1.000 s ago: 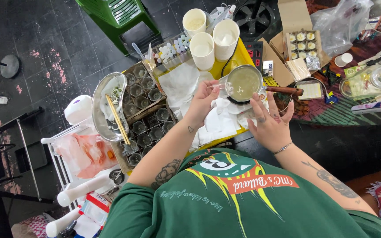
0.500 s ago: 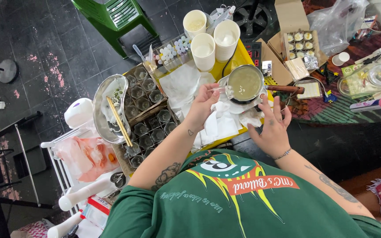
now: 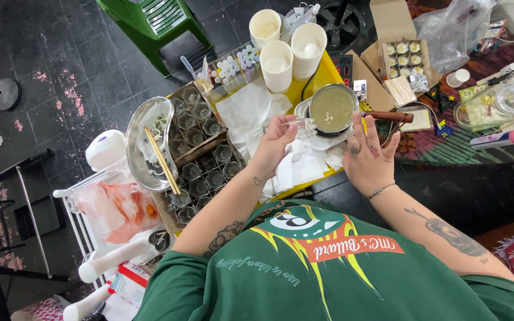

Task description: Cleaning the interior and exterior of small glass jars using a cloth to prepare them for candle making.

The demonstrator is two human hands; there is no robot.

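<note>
The left hand [image 3: 275,145] was curled up, with its fingers pinched together just beside the small pan [image 3: 332,109]. The right hand [image 3: 369,159] lay open below the pan, fingers spread wide. Both arms were bent and reached toward it.

The small pot [image 3: 332,109] stands on the desk [image 3: 322,74], paper cups [image 3: 276,65] behind it, glass jars [image 3: 200,148] to its left.

Open brown cardboard box [image 3: 404,56] (small cups inside), far right — red-white carton [image 3: 133,274], lower left
</note>
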